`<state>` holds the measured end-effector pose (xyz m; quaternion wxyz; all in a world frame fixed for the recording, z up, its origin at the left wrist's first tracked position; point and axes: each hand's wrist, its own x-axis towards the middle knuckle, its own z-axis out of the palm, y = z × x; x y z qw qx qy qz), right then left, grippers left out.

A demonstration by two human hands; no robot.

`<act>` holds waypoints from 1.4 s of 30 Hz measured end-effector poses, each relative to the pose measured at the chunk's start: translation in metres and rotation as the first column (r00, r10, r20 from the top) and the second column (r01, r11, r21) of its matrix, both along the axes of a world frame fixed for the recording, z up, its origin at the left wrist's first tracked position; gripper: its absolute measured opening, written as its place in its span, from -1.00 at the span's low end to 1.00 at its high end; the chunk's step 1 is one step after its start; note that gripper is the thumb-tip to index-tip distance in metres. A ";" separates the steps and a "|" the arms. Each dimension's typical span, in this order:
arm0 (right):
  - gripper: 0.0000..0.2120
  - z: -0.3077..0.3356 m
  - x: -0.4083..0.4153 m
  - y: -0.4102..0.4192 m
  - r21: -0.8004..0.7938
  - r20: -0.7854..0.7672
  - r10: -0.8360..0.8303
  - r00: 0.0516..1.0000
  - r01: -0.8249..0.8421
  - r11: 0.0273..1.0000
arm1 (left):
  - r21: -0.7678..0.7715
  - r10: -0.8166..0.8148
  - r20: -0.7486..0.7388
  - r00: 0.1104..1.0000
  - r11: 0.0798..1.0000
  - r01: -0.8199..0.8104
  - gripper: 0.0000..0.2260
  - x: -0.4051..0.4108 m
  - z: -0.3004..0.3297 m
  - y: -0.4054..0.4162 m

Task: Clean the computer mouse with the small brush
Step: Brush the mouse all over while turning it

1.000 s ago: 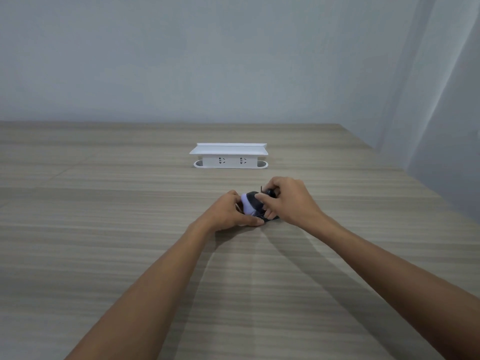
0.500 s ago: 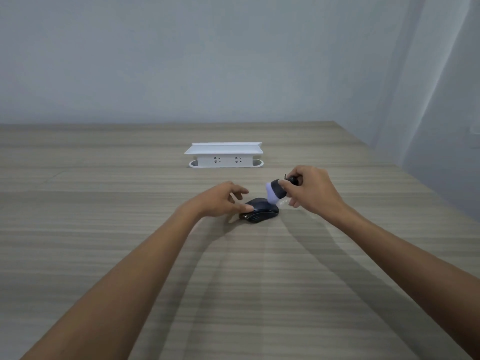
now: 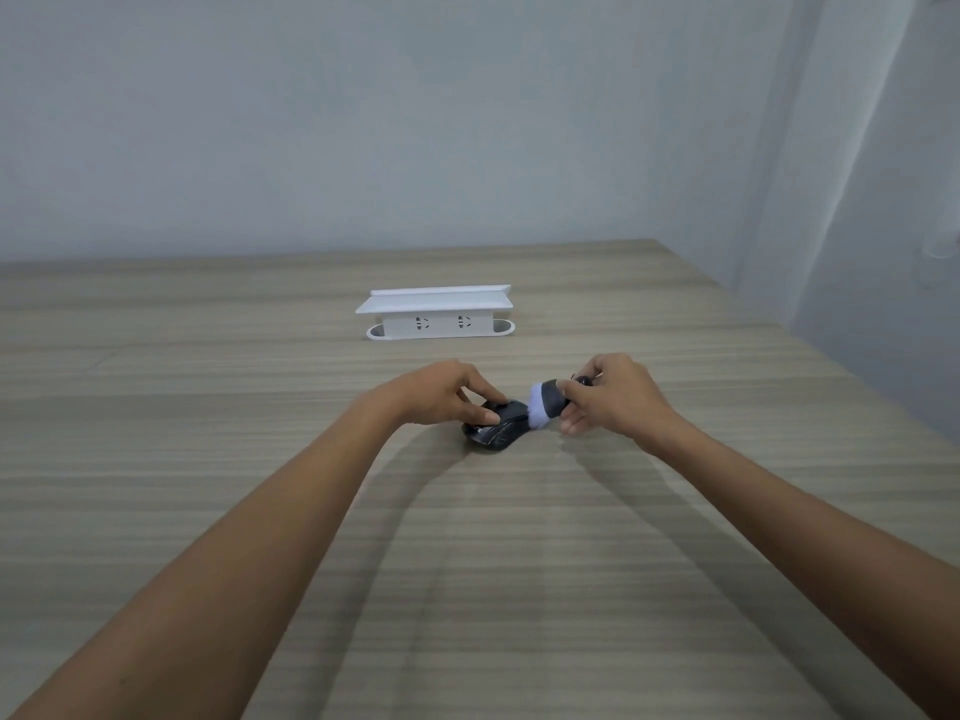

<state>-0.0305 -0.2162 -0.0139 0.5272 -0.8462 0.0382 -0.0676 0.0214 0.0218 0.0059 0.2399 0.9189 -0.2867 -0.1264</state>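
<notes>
At frame centre, the left hand point(image 3: 441, 392) pins the black mouse point(image 3: 496, 431) to the counter point(image 3: 208, 407), steadying it while the right hand point(image 3: 613, 402) pinches the small brush point(image 3: 545, 405), bristles on its shell.

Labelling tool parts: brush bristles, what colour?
White, with a faint lilac tint; the bristles meet the black mouse. Head view, the only one.
</notes>
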 end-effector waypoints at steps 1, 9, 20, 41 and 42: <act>-0.85 -0.002 0.001 0.001 0.041 -0.020 0.001 1.000 0.000 0.999 | 0.010 0.009 0.000 1.000 1.000 -0.009 -0.66 0.000 0.001 0.001; -0.86 -0.005 -0.012 0.008 0.489 -0.406 0.246 0.880 -0.019 0.872 | 0.073 0.019 0.034 0.999 0.997 -0.022 -0.66 0.007 0.002 0.004; -0.84 -0.010 -0.010 0.014 0.617 -0.391 0.211 0.896 0.085 0.782 | 0.096 0.055 0.055 0.997 0.994 -0.060 -0.67 0.013 0.001 0.000; -0.91 0.001 -0.049 0.022 0.264 -0.152 0.094 0.984 -0.051 0.963 | 0.217 0.176 0.017 0.984 0.960 -0.175 -0.66 -0.008 0.012 -0.021; -0.92 0.002 -0.051 0.022 0.256 -0.151 0.090 0.984 -0.049 0.965 | 0.245 0.172 0.028 0.985 0.954 -0.174 -0.65 -0.008 0.014 -0.021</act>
